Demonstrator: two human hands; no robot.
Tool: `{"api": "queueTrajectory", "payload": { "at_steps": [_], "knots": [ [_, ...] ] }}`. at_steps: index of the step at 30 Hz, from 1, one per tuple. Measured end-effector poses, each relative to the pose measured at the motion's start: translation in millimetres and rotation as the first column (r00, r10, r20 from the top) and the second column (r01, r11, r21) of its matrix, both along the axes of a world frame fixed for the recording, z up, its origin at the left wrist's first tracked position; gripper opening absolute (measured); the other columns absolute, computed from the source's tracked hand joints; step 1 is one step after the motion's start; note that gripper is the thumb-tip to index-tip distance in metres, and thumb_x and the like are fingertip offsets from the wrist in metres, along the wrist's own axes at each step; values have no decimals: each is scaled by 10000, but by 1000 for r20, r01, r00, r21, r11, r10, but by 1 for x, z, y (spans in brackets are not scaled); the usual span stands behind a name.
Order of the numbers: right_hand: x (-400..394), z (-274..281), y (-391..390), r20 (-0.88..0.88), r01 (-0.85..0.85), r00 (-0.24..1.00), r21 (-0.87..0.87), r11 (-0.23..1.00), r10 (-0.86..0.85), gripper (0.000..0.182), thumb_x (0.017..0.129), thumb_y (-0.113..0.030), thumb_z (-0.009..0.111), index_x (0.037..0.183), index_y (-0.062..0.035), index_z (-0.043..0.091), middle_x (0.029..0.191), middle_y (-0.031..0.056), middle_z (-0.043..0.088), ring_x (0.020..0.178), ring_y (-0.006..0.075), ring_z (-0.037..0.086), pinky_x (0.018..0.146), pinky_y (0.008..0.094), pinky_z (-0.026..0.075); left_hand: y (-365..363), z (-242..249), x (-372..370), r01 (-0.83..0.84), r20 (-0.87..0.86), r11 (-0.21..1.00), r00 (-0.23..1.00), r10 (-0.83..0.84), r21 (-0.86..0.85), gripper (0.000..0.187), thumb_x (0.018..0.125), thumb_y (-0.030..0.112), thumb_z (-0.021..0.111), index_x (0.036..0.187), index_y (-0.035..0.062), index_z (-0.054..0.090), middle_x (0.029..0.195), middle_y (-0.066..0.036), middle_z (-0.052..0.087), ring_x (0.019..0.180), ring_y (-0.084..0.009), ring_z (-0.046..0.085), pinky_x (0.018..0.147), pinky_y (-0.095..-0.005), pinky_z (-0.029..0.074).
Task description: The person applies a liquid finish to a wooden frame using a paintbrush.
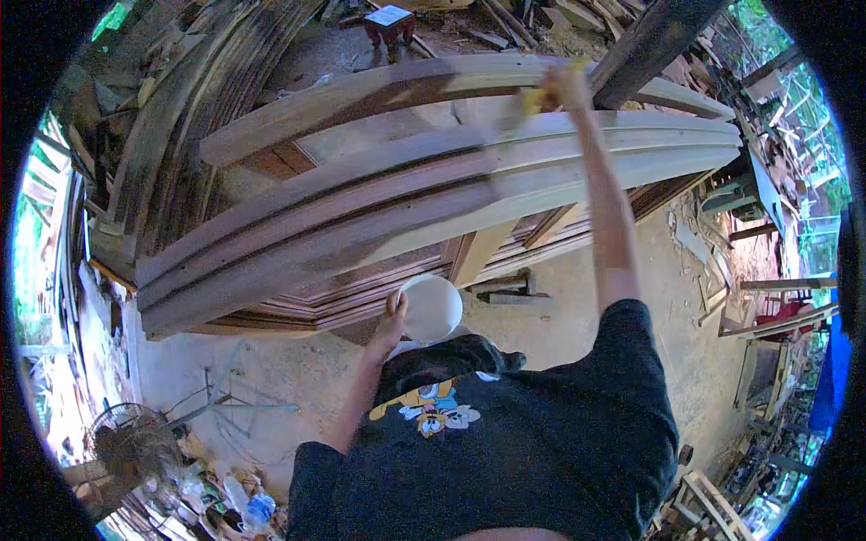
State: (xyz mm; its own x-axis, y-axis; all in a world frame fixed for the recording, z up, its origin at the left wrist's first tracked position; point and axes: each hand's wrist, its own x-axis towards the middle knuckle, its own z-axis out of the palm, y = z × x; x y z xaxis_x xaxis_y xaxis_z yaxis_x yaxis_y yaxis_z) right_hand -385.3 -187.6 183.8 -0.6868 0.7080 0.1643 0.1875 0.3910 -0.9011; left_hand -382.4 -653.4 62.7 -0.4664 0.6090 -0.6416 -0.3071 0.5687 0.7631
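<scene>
each grip is closed: left hand (390, 325) on a white container (431, 308), right hand (566, 90) on a blurred yellow object (532, 102).

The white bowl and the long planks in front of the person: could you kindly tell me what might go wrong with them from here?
The white bowl is held at one side by the left hand, so it could tip during the reach.

The right hand, holding a blurred yellowish tool, stretches across the planks; the forearm might rub them.

The planks look darker left, paler right; if that is coating, its edge might show.
</scene>
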Motion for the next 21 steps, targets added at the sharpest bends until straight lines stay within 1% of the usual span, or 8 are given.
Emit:
{"api": "queueTrajectory", "payload": {
  "at_steps": [4,7,9,13,14,15,18,21],
  "knots": [
    [52,-12,92,-194,103,977,71,992,-87,217,724,-201,501,723,12,546,584,39,539,470,135,497,413,261,401,1,-16,2,86,-168,995,981,-95,-57,450,800,433,261,1153,156,236,1096,-158,338,961,-305,405,682,-357,398],
    [65,-5,37,240,-33,957,648,761,-163,206,712,-246,492,786,-65,556,701,102,555,647,220,534,549,298,419,15,15,6,108,-82,979,989,-123,-172,488,790,467,236,1168,160,215,1139,-163,310,1013,-304,365,791,-372,340],
    [31,1,-8,457,-141,853,666,732,-253,251,699,-315,481,807,-102,560,729,121,559,690,278,539,606,343,419,23,25,10,109,35,958,994,-103,-265,542,771,516,222,1188,172,183,1166,-164,293,1042,-288,342,811,-375,321],
    [-41,38,-102,487,-222,873,353,909,24,378,716,-360,474,727,12,541,656,124,554,633,183,547,538,289,414,23,-25,21,34,-63,996,997,-39,-80,455,814,393,240,1173,114,215,1146,-170,280,1054,-304,310,856,-344,271],
    [-72,-7,-87,22,-560,821,231,796,571,319,745,-335,450,759,-25,526,680,49,539,610,126,508,519,269,401,22,-41,22,110,-235,993,965,-115,-34,419,828,345,236,1160,89,239,1124,-170,302,1072,-320,274,881,-345,230],
    [-71,22,-137,-70,-498,866,-31,867,495,258,762,-304,436,748,-53,497,677,0,507,566,104,464,496,254,383,19,-54,23,114,-238,993,964,-119,-32,419,828,345,236,1160,89,239,1124,-170,302,1072,-320,274,881,-345,230],
    [-104,-18,-182,-78,-526,845,67,848,530,248,760,-302,439,705,-68,500,618,7,487,522,104,441,481,246,377,14,-64,26,401,-640,915,691,-335,-46,422,828,328,256,1168,80,231,1103,-180,303,1048,-322,295,885,-347,231],
    [-102,-20,-178,-253,-438,899,-493,752,358,265,756,-313,438,716,-66,523,607,24,491,528,105,459,457,238,378,15,-35,29,371,-643,919,738,-203,136,441,824,350,268,1173,83,229,1081,-184,307,1023,-296,327,876,-343,259]
  ]
}}
